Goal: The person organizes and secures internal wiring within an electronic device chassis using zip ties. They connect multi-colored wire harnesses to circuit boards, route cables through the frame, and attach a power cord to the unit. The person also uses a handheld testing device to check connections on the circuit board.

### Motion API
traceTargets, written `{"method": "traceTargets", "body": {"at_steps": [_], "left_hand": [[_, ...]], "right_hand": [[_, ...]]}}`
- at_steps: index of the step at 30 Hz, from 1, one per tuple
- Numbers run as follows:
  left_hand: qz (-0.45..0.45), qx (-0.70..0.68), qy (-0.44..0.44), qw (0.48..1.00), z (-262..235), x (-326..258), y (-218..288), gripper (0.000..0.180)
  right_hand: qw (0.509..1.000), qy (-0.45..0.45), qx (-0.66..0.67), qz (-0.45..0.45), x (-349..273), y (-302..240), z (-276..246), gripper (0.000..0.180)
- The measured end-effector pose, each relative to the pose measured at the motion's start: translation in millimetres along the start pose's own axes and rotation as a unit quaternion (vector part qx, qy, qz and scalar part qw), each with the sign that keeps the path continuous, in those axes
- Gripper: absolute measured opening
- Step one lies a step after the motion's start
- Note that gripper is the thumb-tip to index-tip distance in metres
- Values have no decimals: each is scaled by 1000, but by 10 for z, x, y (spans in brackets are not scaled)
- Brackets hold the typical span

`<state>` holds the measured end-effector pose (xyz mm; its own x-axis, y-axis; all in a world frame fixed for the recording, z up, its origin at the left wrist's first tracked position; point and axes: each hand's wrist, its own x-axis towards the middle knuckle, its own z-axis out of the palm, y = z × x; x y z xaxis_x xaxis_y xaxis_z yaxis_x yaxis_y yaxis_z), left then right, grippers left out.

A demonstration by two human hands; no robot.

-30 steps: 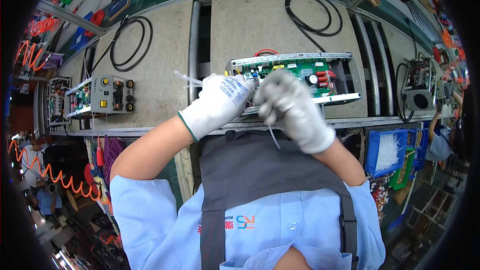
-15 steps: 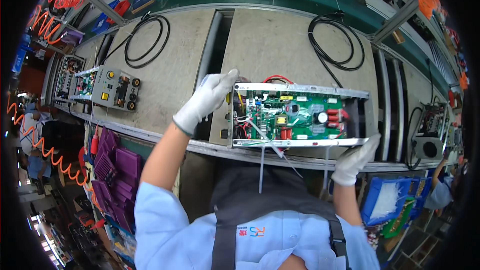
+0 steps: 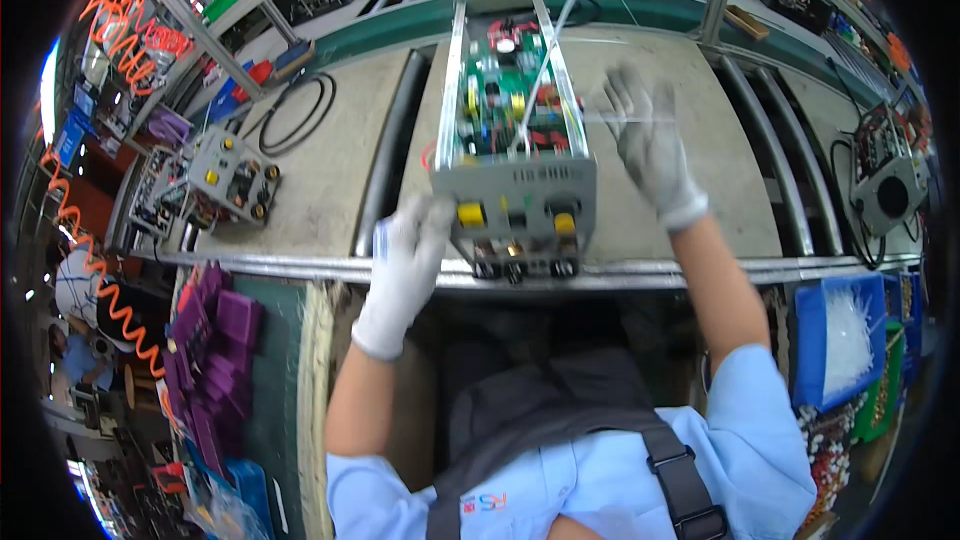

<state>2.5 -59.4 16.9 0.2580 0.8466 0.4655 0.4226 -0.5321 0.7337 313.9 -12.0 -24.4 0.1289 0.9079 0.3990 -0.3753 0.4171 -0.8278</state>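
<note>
Grey open chassis | green board inside | yellow knobs front

I see a long grey bench with a metal front rail; a green belt runs behind it; a black cable coil lies on the bench, left; orange coiled hoses hang at the left edge; purple trays stack below the rail; a blue bin of white ties sits at the right; a metal frame carries shelves at the back left; daylight glares at the far left.
</note>
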Motion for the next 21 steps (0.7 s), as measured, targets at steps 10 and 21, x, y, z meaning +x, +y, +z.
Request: {"method": "traceTargets", "body": {"at_steps": [10,21], "left_hand": [[62,26,-71,995,1144,273,1065,30],[12,182,99,978,1121,1811,-587,45]], "right_hand": [[937,178,-278,-112,-802,-459,-45,72],[957,244,-134,-79,-874,-616,-1184,70]]}}
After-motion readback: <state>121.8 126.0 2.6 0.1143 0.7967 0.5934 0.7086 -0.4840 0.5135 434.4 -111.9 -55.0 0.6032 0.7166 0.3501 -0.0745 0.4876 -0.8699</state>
